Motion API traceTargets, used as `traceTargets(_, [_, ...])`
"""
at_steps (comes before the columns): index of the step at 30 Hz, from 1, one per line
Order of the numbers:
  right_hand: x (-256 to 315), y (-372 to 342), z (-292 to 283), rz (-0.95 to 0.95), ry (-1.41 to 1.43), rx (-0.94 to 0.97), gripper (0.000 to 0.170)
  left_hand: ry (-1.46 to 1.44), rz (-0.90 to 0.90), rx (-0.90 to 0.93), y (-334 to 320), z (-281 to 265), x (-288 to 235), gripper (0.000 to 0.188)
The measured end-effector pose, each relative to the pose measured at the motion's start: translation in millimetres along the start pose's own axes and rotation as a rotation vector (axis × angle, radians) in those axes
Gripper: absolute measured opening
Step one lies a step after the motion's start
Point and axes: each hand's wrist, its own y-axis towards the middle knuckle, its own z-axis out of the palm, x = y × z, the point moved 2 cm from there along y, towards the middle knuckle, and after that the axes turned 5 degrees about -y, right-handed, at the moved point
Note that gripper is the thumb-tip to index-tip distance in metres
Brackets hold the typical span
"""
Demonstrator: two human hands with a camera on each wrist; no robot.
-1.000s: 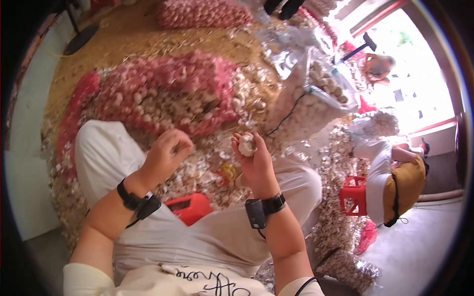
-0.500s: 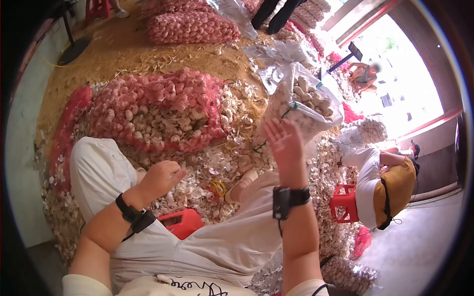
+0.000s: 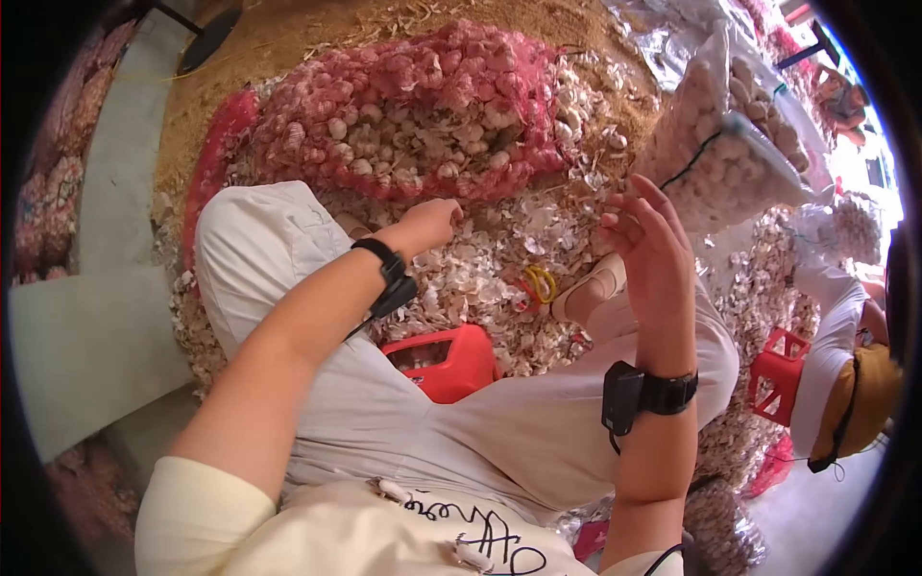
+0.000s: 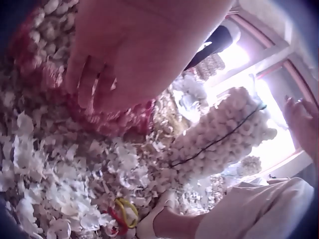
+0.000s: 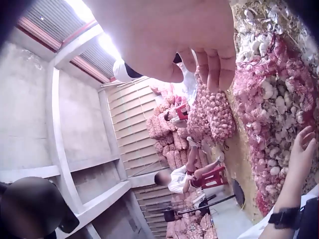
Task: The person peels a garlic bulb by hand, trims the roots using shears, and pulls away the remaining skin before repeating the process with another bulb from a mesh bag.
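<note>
My left hand (image 3: 429, 226) is at the near edge of an opened red mesh bag (image 3: 288, 130) full of garlic bulbs (image 3: 447, 171). Its fingers bend loosely downward, and no bulb shows in it; in the left wrist view the same hand (image 4: 134, 55) overlaps the mesh. To the right, my right hand (image 3: 658, 245) is raised over my knee with relaxed, parted fingers and holds nothing. Just beyond it stands a clear plastic bag (image 3: 706, 158) packed with pale bulbs, its top gaping and a dark cord down its side.
Garlic skins (image 3: 480, 278) litter the floor between my legs, with a yellow ring (image 3: 542, 284) among them. A red plastic stool (image 3: 461, 370) sits below my lap. Another person on a red stool (image 3: 776, 374) is at the right. Filled mesh bags (image 5: 212, 112) stand farther off.
The garlic bulb in my right hand is gone; that hand opened beside the clear bag and has drawn back. My left hand has moved forward to the mesh bag. The head view has shifted.
</note>
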Motion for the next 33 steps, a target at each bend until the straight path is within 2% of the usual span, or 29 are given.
traceTargets(4, [-8,3,-10,0.012,-0.17,-0.011,0.036,0.085,-0.159,0.118,32,32,24,0.027])
traceTargets(6, [-17,11,-12,0.027,-0.252,-0.016,0.035,0.078,-0.145,0.088,40,27,33,0.028])
traceTargets(8, [-36,25,-12,0.3,-0.384,0.015,0.033,0.079,-0.015,-0.2,52,4,40,0.029])
traceTargets(9, [-45,35,-9,0.424,-0.396,0.03,0.032,0.058,-0.049,-0.306,63,-9,47,0.028])
traceTargets(10, [-55,51,-8,0.432,-0.389,0.032,0.032,0.063,-0.057,-0.3,75,-22,56,0.028])
traceTargets(12, [-86,82,-8,0.485,-0.64,0.169,0.031,-0.102,-0.157,-0.479,92,-47,75,0.03])
traceTargets(13, [-112,91,-17,0.494,-0.638,0.174,0.031,-0.102,-0.167,-0.477,92,-55,72,0.03])
traceTargets(15, [-179,114,-51,0.269,-1.478,0.098,0.032,-0.199,-0.303,-0.322,92,-68,64,0.028])
traceTargets(17, [-235,97,-81,0.314,-1.462,0.024,0.038,-0.163,-0.281,-0.3,101,-49,72,0.033])
traceTargets(19, [-263,79,-95,0.643,-1.473,0.034,0.051,-0.126,-0.263,-0.265,107,-27,74,0.038])
traceTargets(21, [-279,62,-99,0.606,-1.512,0.003,0.057,0.124,-0.196,-0.351,113,-10,71,0.055])
traceTargets(22, [-287,53,-104,0.555,-1.556,-0.037,0.062,0.126,-0.206,-0.344,117,-8,64,0.055])
traceTargets(24, [-304,45,-111,0.543,-1.623,0.012,0.065,0.157,-0.41,-0.221,122,-4,62,0.061])
traceTargets(26, [-315,44,-114,0.453,-1.82,-0.01,0.063,0.154,-0.418,-0.235,120,-6,63,0.058])
traceTargets(28, [-323,39,-116,0.426,-1.84,-0.048,0.063,-0.01,-0.163,-0.331,112,-7,59,0.053])
traceTargets(29, [-325,37,-118,0.391,-1.864,-0.1,0.063,-0.007,-0.165,-0.324,107,-7,58,0.053])
traceTargets(31, [-326,35,-117,0.422,-1.868,-0.095,0.062,0.1,0.159,-0.716,96,-16,54,0.045])
traceTargets(32, [-326,35,-116,0.444,-1.875,-0.091,0.061,0.104,0.158,-0.714,96,-18,54,0.045])
traceTargets(33, [-327,35,-117,0.442,-1.872,-0.093,0.061,-0.38,0.005,-0.667,98,-25,53,0.042])
